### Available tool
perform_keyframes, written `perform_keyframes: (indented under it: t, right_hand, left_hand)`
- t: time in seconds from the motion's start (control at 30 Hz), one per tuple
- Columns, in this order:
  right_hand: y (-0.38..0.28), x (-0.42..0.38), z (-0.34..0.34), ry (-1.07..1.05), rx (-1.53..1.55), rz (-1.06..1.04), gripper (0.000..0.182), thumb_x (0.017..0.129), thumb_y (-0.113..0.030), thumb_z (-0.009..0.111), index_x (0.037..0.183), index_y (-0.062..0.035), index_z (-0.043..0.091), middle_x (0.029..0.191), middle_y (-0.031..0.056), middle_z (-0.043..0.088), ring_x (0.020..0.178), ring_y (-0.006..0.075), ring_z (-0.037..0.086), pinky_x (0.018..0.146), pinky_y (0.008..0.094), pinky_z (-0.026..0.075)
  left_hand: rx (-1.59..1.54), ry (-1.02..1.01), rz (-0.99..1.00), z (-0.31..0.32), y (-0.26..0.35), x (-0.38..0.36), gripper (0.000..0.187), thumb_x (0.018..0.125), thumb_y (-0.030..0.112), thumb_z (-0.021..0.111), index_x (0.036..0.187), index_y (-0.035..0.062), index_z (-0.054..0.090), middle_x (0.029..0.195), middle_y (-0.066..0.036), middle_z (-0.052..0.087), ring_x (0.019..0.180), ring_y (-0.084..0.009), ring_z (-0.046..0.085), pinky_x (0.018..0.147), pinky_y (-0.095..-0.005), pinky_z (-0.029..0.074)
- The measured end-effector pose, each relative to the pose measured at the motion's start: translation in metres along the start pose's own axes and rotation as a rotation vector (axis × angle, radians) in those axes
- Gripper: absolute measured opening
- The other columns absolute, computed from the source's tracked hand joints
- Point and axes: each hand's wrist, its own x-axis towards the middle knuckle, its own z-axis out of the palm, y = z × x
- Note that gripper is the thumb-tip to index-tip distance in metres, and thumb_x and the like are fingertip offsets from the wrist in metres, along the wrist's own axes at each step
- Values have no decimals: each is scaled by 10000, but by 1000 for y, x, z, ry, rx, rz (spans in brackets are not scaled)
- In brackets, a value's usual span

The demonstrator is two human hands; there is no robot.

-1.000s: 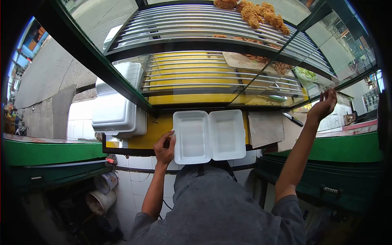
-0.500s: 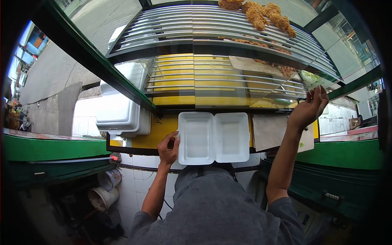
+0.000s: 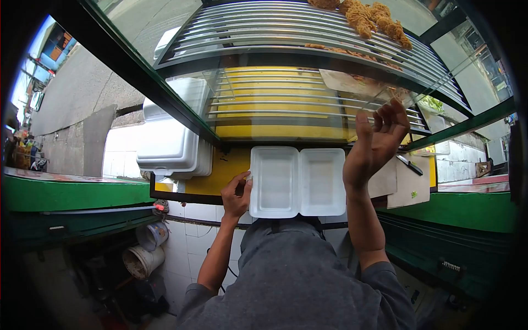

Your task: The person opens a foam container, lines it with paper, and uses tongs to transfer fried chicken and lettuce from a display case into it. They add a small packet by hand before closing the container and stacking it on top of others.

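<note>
An open white foam takeaway box [image 3: 299, 181] lies at the counter's front edge, both of its halves facing up with nothing in them. My left hand [image 3: 236, 195] pinches its left rim between thumb and fingers. My right hand [image 3: 377, 143] is raised beyond the box's right half, in front of the display case's glass. Its thumb is apart from the loosely curled fingers, and I see nothing held in it. Pieces of fried chicken [image 3: 379, 22] sit on the upper metal rack [image 3: 264, 33], and more fried food [image 3: 363, 80] lies on the level below.
Stacked foam boxes [image 3: 170, 148] stand at the left. To the right, a knife [image 3: 410, 165] lies on brown paper [image 3: 410, 190]. Green leaves [image 3: 432, 103] show at the case's right side. The dark frame bar [image 3: 165, 99] slants across the left. Buckets [image 3: 144, 259] sit below.
My right hand has moved left from the case's right edge, and its fingers have spread somewhat. The knife has come into sight. My left hand stays on the foam box.
</note>
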Motion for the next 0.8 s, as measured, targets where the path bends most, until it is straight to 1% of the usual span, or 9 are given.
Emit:
perform_keyframes:
  t: [0.1,0.2,0.23,0.3,0.4,0.5,0.6,0.7,0.8]
  right_hand:
    - [4,-1,-6,-14,22,-14,467,881,-23,613,1309,16,429,1227,98,468,1121,162,463,1005,316,361]
    - [7,3,-36,-160,-5,38,384,929,-28,561,1299,33,479,1218,113,535,1133,171,532,1001,308,410]
    - [10,3,-48,-153,-40,58,309,962,-58,544,1260,23,548,1151,100,616,1075,163,599,967,299,454]
    - [28,0,-83,-199,-277,133,276,968,-77,554,1219,32,590,1112,109,666,1032,154,629,920,286,476]
    - [42,-11,-123,-385,-739,471,292,953,-150,598,1162,51,624,1096,163,685,1026,236,657,894,336,499]
    - [72,-47,-161,-604,-1044,429,427,916,-291,640,1160,60,623,1125,230,660,1050,354,639,901,409,495]
    - [90,-80,-165,-523,-1084,488,545,863,-424,667,1166,28,633,1137,240,648,1042,423,615,915,462,480]
    - [91,-88,-148,-390,-1185,439,566,859,-454,664,1154,28,638,1145,244,641,1047,409,619,901,448,487]
    - [99,-92,-141,-395,-1296,420,521,851,-437,670,1122,7,655,1135,210,633,1040,399,606,879,454,496]
  left_hand:
    - [-4,4,10,-1,-1,1,218,858,38,664,1074,18,678,632,-26,551,526,-87,469,510,-237,397]
    - [-29,-12,1,-1,0,1,213,864,40,661,1075,10,676,630,-12,537,524,-72,454,500,-229,383]
    - [-41,-18,-6,-1,0,1,212,867,41,659,1075,7,675,629,-6,532,523,-66,448,497,-226,378]
    - [-47,-35,-3,-2,-2,1,210,872,43,656,1077,3,674,628,0,522,521,-59,437,491,-220,362]
    - [-48,-61,-6,-4,-3,2,210,876,45,654,1080,2,674,627,3,515,518,-57,425,484,-217,346]
    - [-43,-80,-16,-5,-2,3,209,877,47,653,1081,3,674,629,5,512,515,-57,417,480,-217,338]
    - [-31,-87,9,-5,-3,3,205,878,49,653,1077,3,675,633,7,514,518,-56,416,482,-219,340]
    - [-40,-92,-10,-6,-2,2,202,880,50,652,1075,6,675,636,9,515,524,-56,419,488,-221,346]
    - [-42,-92,-5,-5,-3,2,203,879,50,653,1077,8,675,637,11,513,530,-56,422,492,-220,349]
